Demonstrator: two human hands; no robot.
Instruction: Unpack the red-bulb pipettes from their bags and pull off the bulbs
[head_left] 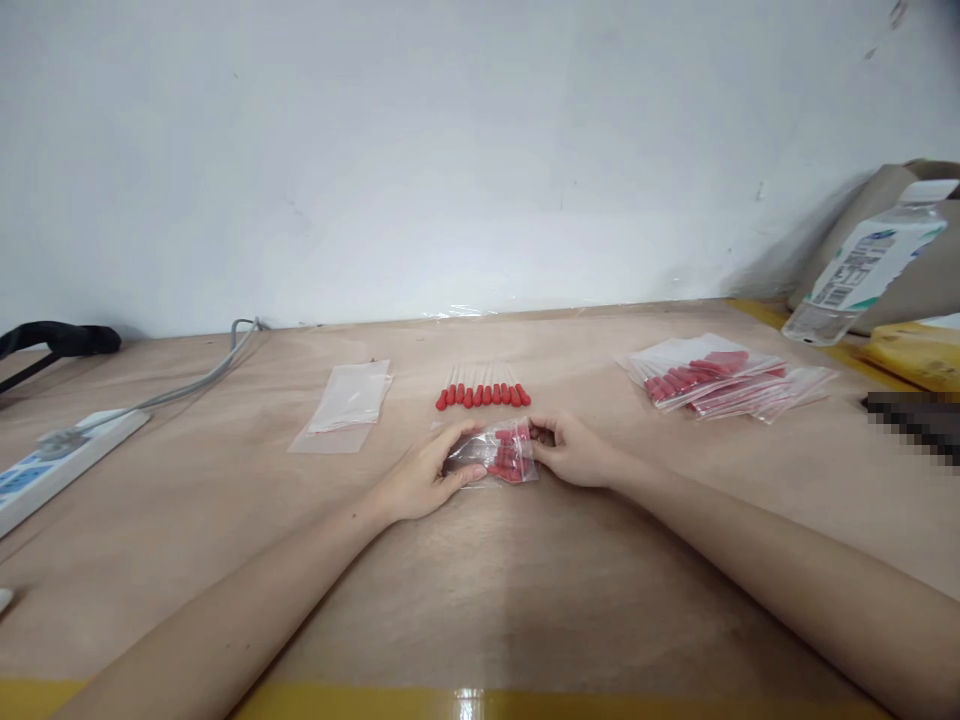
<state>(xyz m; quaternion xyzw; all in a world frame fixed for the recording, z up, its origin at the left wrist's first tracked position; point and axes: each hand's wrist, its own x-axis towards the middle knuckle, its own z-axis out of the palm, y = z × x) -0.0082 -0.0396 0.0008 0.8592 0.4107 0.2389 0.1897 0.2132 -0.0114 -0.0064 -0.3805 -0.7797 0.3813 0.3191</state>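
Observation:
Between my two hands is a small clear zip bag [511,455] with several red-capped pieces inside, their red ends toward the right. My left hand [439,470] grips the bag's left end, thumb in front and fingers behind. At the bag's right edge, my right hand [566,448] pinches the opening side with thumb and fingers. Just behind the bag, a row of thin clear droppers with red bulbs [484,395] lies side by side on the wooden table [420,600], bulbs toward me.
Flat empty zip bags [349,398] are stacked on the left. Filled bags [727,378] lie piled on the right. A power strip [67,465] with a grey cable [202,380] is at far left. A plastic bottle [862,265] leans at far right, near a yellow packet [915,355].

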